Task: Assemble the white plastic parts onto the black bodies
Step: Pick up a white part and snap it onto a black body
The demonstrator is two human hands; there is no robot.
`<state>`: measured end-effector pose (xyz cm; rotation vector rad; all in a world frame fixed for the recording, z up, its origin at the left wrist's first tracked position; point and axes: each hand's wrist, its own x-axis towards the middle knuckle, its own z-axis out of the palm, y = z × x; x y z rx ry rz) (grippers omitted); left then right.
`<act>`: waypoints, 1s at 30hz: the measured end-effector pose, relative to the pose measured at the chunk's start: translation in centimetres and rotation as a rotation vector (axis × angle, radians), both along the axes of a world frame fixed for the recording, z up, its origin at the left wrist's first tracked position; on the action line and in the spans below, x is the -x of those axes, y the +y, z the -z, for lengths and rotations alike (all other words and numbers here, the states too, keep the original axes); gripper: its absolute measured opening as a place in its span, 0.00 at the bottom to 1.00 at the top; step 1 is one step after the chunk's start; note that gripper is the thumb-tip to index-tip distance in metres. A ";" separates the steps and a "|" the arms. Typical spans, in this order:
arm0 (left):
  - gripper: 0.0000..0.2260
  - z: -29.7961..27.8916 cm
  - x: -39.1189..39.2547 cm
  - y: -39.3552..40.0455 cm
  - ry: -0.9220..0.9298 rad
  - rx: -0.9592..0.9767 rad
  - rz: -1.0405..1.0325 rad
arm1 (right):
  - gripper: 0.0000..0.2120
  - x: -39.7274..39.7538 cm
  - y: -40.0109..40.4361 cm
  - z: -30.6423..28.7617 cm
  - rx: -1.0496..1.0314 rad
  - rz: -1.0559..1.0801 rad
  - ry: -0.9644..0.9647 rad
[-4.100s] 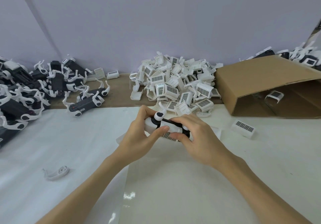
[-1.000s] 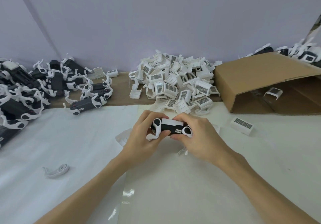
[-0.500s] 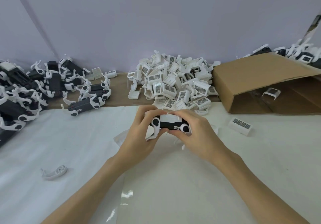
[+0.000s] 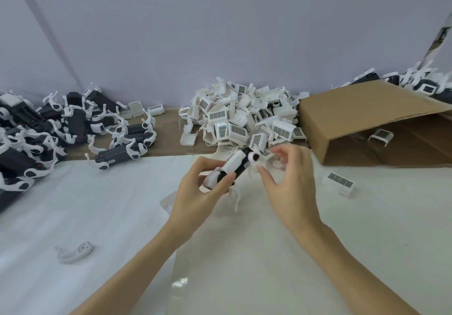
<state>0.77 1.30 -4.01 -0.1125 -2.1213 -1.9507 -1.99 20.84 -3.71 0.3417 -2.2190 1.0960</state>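
Your counter (image 4: 73,204) is covered in white sheeting, with a brown strip at the back. On the right a cardboard box (image 4: 354,109) lies on its side, mouth toward you. Left of it sits the heap of white plastic parts (image 4: 242,119), many with barcode labels too small to read. At far left is a pile of black bodies with white arms fitted (image 4: 49,129). Your left hand (image 4: 195,192) grips the lower end of a black body (image 4: 236,166) that carries a white cover, holding it tilted up toward the right above the counter. Your right hand (image 4: 291,180) hovers just beside its upper end, fingers loosely curled and holding nothing. One barcoded white part (image 4: 338,184) lies near the right hand, and a lone white arm piece (image 4: 74,251) lies at lower left.
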 end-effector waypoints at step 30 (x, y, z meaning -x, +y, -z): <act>0.12 1.4 0.6 -2.6 0.188 0.466 0.322 | 0.22 -0.8 -1.2 1.1 -0.232 -0.405 -0.163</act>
